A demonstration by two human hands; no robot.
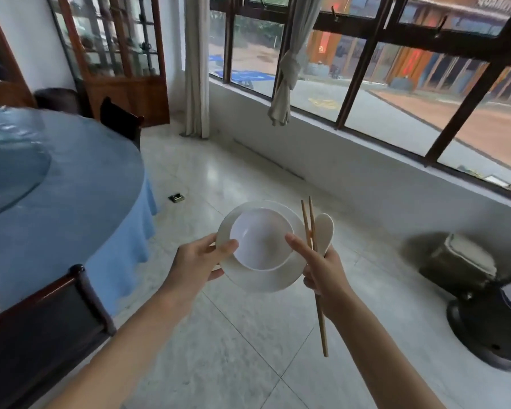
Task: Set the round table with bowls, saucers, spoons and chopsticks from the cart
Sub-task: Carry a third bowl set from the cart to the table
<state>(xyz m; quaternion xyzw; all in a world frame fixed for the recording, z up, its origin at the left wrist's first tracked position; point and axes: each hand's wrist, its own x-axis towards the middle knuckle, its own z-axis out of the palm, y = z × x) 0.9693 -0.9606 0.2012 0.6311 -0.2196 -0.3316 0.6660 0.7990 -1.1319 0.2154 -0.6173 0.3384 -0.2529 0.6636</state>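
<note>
A white bowl (261, 239) sits in a white saucer (266, 277), both carried above the tiled floor. My left hand (199, 262) grips the saucer's left rim, thumb on the bowl's edge. My right hand (322, 268) holds a pair of wooden chopsticks (320, 320) and a white spoon (325, 231) together, its thumb touching the bowl's right rim. The round table (80, 184), covered in a blue cloth, lies to the left, with a glass turntable (9, 175) on it. The cart is out of view.
A dark wooden chair (50, 314) stands at the table's near edge, another chair (121, 121) at its far side. A floor fan (484, 296) lies at the right. A small floor socket (176, 197) sits ahead. Windows and a low sill run along the right wall.
</note>
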